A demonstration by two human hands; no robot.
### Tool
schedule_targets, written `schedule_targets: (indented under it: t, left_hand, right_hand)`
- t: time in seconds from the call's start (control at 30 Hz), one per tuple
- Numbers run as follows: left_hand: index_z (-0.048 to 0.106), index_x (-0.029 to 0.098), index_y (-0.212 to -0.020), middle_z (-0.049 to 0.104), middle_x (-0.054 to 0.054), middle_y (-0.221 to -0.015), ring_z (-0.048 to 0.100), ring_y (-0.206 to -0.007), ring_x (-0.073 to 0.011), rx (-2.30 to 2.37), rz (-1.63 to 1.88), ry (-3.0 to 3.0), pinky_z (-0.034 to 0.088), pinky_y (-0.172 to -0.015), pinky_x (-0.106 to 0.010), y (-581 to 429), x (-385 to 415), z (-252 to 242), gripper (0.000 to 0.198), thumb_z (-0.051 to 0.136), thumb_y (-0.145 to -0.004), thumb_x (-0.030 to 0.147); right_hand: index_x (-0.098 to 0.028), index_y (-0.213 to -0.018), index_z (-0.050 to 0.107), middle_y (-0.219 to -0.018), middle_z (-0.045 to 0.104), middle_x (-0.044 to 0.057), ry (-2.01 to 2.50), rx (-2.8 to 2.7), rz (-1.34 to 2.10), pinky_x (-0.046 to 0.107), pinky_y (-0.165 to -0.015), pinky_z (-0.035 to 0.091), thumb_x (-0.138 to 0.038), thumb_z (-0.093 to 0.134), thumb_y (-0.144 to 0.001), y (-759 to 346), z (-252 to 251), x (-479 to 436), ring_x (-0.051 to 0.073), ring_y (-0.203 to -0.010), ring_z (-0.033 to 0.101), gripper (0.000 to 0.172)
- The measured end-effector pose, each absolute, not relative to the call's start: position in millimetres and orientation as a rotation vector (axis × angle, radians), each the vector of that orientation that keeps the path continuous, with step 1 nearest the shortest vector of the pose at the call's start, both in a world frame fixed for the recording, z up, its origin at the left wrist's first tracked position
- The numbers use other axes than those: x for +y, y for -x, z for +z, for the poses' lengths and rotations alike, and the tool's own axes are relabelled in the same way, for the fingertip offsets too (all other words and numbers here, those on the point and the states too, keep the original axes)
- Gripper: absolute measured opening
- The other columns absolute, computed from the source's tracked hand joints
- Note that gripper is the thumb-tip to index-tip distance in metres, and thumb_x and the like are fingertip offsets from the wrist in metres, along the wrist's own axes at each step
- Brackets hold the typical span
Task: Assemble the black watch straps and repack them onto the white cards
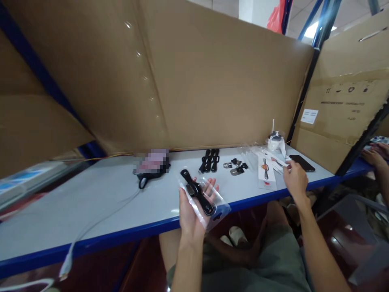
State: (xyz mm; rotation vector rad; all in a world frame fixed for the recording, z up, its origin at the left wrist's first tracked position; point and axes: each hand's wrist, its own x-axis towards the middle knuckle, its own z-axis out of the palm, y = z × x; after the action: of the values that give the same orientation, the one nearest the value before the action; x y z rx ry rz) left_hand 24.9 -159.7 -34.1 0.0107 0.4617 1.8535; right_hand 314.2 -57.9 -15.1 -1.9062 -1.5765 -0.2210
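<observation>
My left hand (193, 209) is palm up over the table's front edge, with a black spokeshave (197, 192) in a clear plastic blister shell (223, 207) resting across it. The thumb lies along one side and the fingertips show behind the shell. My right hand (295, 179) is at the right, its fingertips pinched at the edge of a white printed card (277, 163) among several overlapping cards. A front card (266, 174) bears a picture of a spokeshave. Several black spokeshaves (209, 160) lie side by side farther back, with loose metal blades and black parts (237, 168) beside them.
Clear plastic packaging (251, 152), a lidded cup with a straw (275, 142) and a black phone (302, 163) are at the right. A blurred-out device (152, 164) with a white cable stands left. Cardboard walls (225, 81) enclose the table (91, 202). Another person's hand (373, 156) shows far right.
</observation>
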Motion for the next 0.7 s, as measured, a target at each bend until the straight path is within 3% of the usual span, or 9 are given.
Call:
schedule_targets:
  t: [0.2, 0.47, 0.7]
  left_hand:
    - [0.066, 0.02, -0.119, 0.07, -0.016, -0.119, 0.063, -0.121, -0.0297, 0.425, 1.845, -0.024, 0.046, -0.107, -0.055, -24.1, -160.1, -34.9, 0.053, 0.033, -0.1, 0.057]
    - [0.067, 0.022, -0.113, 0.068, -0.015, -0.125, 0.058, -0.128, -0.0314, 0.439, 1.836, -0.074, 0.042, -0.11, -0.055, -20.6, -157.8, -44.0, 0.053, 0.041, -0.095, 0.064]
    - [0.068, 0.021, -0.109, 0.068, -0.016, -0.122, 0.059, -0.126, -0.0322, 0.461, 1.844, -0.081, 0.044, -0.108, -0.057, -19.8, -156.2, -45.9, 0.052, 0.039, -0.097, 0.062]
  right_hand:
    - [-0.023, -0.117, 0.071, -0.123, 0.063, 0.016, 1.781, -2.003, -0.265, 0.041, -0.093, 0.039, -0.048, 0.056, -0.095, -253.7, -44.1, -117.3, 0.032, -0.115, 0.051, 0.036]
    - [-0.018, -0.118, 0.068, -0.12, 0.064, 0.015, 1.904, -1.904, -0.279, 0.038, -0.095, 0.036, -0.02, 0.047, -0.096, -288.1, -43.2, -80.5, 0.03, -0.117, 0.05, 0.031]
    - [-0.015, -0.123, 0.066, -0.124, 0.064, 0.017, 1.938, -1.697, -0.297, 0.039, -0.096, 0.039, -0.032, 0.046, -0.1, -324.7, -19.4, -23.7, 0.031, -0.117, 0.053, 0.035]
